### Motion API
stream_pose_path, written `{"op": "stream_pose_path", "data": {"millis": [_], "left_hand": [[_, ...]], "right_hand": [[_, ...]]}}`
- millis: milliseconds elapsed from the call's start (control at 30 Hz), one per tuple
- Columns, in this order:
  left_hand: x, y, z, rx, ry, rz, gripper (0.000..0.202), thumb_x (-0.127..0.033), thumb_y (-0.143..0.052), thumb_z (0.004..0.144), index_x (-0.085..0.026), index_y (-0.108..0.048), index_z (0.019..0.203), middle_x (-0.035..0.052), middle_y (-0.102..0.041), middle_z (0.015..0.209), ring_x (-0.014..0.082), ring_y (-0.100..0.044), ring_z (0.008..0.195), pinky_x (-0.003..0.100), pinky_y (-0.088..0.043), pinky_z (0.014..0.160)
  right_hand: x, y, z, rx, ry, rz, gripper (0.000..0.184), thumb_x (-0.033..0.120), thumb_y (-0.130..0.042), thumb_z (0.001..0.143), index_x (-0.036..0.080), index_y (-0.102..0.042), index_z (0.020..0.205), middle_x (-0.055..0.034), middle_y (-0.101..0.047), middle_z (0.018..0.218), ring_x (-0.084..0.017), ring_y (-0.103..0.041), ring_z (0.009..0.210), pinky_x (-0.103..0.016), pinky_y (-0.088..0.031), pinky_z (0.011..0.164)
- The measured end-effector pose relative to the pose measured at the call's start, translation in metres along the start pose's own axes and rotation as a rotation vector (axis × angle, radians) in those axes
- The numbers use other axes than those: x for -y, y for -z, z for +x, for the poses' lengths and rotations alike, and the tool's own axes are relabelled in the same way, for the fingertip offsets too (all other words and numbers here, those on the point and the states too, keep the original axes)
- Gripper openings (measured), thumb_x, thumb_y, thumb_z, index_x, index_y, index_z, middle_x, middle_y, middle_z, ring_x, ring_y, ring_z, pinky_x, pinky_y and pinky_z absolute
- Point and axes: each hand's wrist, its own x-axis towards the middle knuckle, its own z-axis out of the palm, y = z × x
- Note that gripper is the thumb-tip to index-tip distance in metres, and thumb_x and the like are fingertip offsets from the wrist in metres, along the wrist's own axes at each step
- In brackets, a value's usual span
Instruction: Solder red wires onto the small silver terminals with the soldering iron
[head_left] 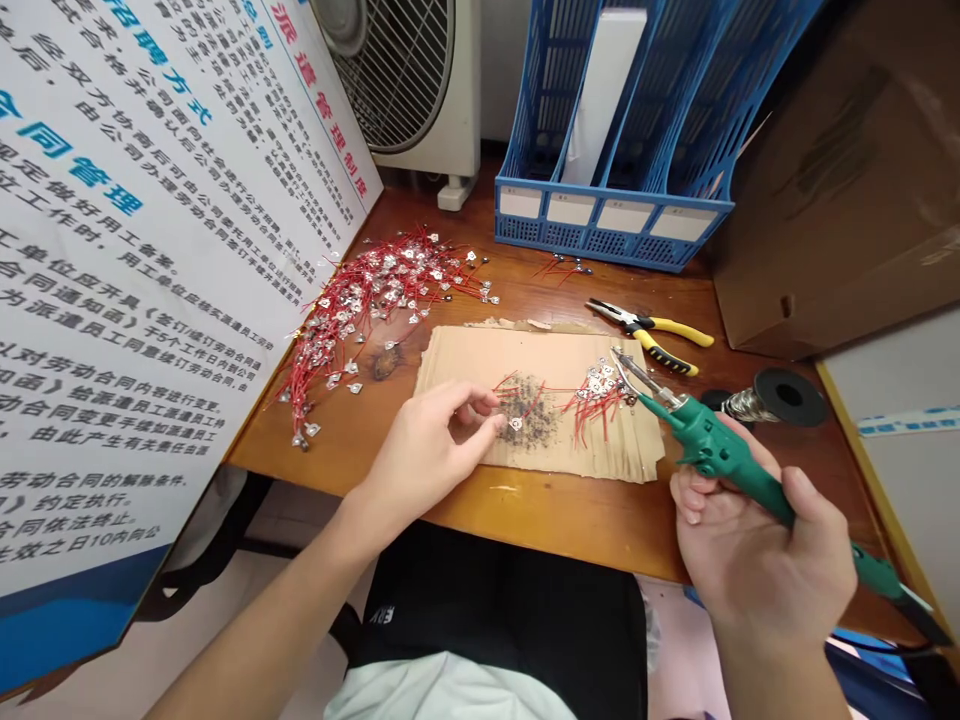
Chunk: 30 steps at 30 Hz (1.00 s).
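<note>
My left hand [442, 440] is over the cardboard, thumb and forefinger drawn together in a pinch. Whatever they grip is hidden. A small silvery metal tab [516, 424] sits just beyond the thumb tip, and a short red wire [507, 382] shows by the forefinger. My right hand [765, 540] is wrapped around a green soldering iron [724, 455], its tip pointing up and left. Close to that tip is a small pile of metal tabs with red wires [598, 395] on the right part of the cardboard sheet [495, 350], whose middle is speckled dark.
A big heap of red-wired tabs [375, 295] spreads at the left. Yellow-black pliers [649, 330] and a solder spool [784, 397] lie at the right. Behind stand a blue file rack [611, 215], a fan unit [442, 100] and a brown box [840, 200]. A printed board [150, 300] borders the left.
</note>
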Motion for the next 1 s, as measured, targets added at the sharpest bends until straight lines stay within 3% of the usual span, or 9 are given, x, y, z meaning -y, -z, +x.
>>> {"op": "stream_pose_path", "data": {"millis": [67, 167, 400, 600, 733, 933, 1000], "left_hand": [[-0.002, 0.005, 0.003, 0.015, -0.079, 0.107, 0.01, -0.025, -0.078, 0.101, -0.021, -0.083, 0.108, 0.0004, -0.081, 0.094, 0.0143, -0.072, 0.083, 0.026, -0.054, 0.08], [-0.011, 0.008, 0.014, 0.122, -0.093, 0.244, 0.01, -0.026, -0.077, 0.103, -0.02, -0.085, 0.104, 0.0019, -0.079, 0.098, 0.0156, -0.071, 0.084, 0.029, -0.05, 0.078], [-0.043, -0.01, 0.046, 0.336, 0.061, 0.52, 0.019, -0.032, -0.075, 0.107, -0.02, -0.089, 0.101, 0.0085, -0.086, 0.099, 0.0286, -0.078, 0.093, 0.037, -0.05, 0.08], [-0.055, -0.023, 0.052, 0.405, 0.139, 0.655, 0.029, -0.031, -0.066, 0.109, -0.021, -0.091, 0.097, 0.0133, -0.088, 0.097, 0.0356, -0.083, 0.095, 0.042, -0.055, 0.085], [-0.059, -0.022, 0.048, 0.407, 0.133, 0.666, 0.026, -0.028, -0.064, 0.109, -0.018, -0.086, 0.099, 0.0147, -0.087, 0.102, 0.0339, -0.083, 0.094, 0.039, -0.052, 0.079], [-0.057, -0.002, 0.033, 0.316, 0.24, 0.441, 0.006, -0.021, -0.071, 0.102, -0.02, -0.075, 0.099, 0.0027, -0.082, 0.086, 0.0215, -0.075, 0.078, 0.032, -0.046, 0.073], [-0.052, 0.005, 0.026, 0.3, 0.222, 0.348, 0.012, -0.015, -0.071, 0.099, -0.021, -0.073, 0.109, -0.0013, -0.081, 0.087, 0.019, -0.074, 0.078, 0.03, -0.047, 0.073]], "right_hand": [[0.001, -0.001, 0.0, -0.004, -0.003, -0.002, 0.07, 0.065, -0.113, 0.057, 0.023, -0.096, 0.111, -0.0079, -0.082, 0.099, -0.014, -0.051, 0.066, -0.023, -0.05, 0.052], [0.001, 0.0, 0.0, -0.008, -0.008, -0.003, 0.073, 0.067, -0.113, 0.057, 0.022, -0.096, 0.112, -0.0076, -0.081, 0.099, -0.014, -0.052, 0.067, -0.022, -0.051, 0.052], [0.0, 0.004, -0.001, 0.01, -0.014, -0.001, 0.068, 0.067, -0.11, 0.061, 0.024, -0.096, 0.112, -0.0074, -0.08, 0.099, -0.014, -0.051, 0.067, -0.022, -0.05, 0.053], [0.0, 0.001, -0.001, -0.015, -0.033, 0.003, 0.072, 0.069, -0.11, 0.057, 0.025, -0.096, 0.112, -0.006, -0.077, 0.094, -0.014, -0.05, 0.068, -0.022, -0.049, 0.052], [0.001, 0.0, -0.001, -0.021, -0.043, 0.02, 0.073, 0.068, -0.112, 0.054, 0.024, -0.095, 0.11, -0.0046, -0.074, 0.087, -0.014, -0.051, 0.067, -0.022, -0.049, 0.052], [-0.001, 0.0, 0.0, -0.007, -0.042, 0.019, 0.072, 0.068, -0.11, 0.057, 0.024, -0.095, 0.111, -0.0058, -0.075, 0.089, -0.015, -0.052, 0.067, -0.024, -0.048, 0.051], [-0.001, 0.0, 0.0, 0.001, -0.04, 0.012, 0.07, 0.068, -0.109, 0.059, 0.024, -0.095, 0.112, -0.0054, -0.074, 0.089, -0.015, -0.052, 0.067, -0.024, -0.048, 0.051]]}}
